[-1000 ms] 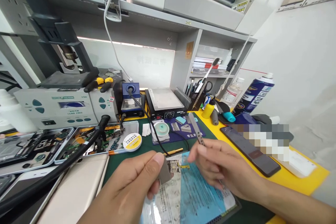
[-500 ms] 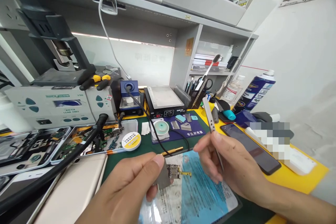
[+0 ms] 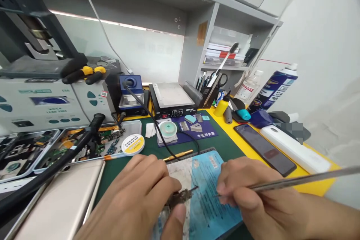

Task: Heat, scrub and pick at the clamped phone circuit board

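My left hand is closed, pinching a small phone circuit board between thumb and fingers. The board is tilted, and a thin strip sticks out from its right end; the fingers cover much of it. My right hand grips slim metal tweezers. Their fine tip is just right of the board, apart from it, while the shaft runs off to the right. Beneath both hands lies a blue and white notebook in a clear cover, on a green mat.
A gold pen-like tool lies behind the notebook. Farther back stand a hot plate, a solder spool and a soldering stand. Trays of phone parts and a thick black hose are left. A phone lies right.
My left hand has rolled over, turning the board edge-on. The tweezers have swung from upright to nearly level, their tip now pointing left toward the board. The camera view has shifted.
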`<action>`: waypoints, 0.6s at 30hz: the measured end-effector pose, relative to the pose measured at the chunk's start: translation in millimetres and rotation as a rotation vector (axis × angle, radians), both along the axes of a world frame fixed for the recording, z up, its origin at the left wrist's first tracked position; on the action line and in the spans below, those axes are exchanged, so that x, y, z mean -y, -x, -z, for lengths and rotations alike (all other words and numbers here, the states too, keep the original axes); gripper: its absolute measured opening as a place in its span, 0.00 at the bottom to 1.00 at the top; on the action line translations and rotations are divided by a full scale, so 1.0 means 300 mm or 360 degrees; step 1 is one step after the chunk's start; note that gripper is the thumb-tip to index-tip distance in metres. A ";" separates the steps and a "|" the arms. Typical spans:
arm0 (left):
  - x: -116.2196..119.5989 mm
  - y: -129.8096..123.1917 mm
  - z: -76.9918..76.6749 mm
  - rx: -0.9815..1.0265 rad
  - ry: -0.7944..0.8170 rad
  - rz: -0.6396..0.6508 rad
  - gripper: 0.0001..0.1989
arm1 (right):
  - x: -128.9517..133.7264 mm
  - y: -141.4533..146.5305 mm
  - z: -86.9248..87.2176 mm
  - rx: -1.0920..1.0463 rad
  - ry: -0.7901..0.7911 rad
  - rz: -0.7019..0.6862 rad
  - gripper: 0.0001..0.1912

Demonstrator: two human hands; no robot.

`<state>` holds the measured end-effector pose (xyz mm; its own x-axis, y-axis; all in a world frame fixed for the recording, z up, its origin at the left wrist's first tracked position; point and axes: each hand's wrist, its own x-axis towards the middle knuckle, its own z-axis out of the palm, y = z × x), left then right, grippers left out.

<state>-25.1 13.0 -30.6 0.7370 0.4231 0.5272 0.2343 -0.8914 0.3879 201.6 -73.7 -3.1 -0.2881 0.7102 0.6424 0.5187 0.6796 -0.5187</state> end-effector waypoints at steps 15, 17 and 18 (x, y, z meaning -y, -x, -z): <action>-0.014 -0.009 0.021 -0.0258 -0.0359 0.0023 0.11 | -0.009 0.003 -0.013 0.0291 0.0375 0.0084 0.08; -0.014 -0.012 0.030 -0.0218 -0.0405 -0.0018 0.12 | -0.012 0.003 -0.008 0.0233 0.0407 0.0061 0.07; -0.016 -0.012 0.037 -0.0192 -0.0424 -0.0027 0.13 | -0.014 0.002 -0.006 0.0201 0.0407 0.0046 0.06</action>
<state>-21.5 17.8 -41.8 0.7951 0.2945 0.5302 0.2805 -0.9536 0.1091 201.0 -69.6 -1.4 -0.3321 0.8535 0.4015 0.6074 0.5192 -0.6012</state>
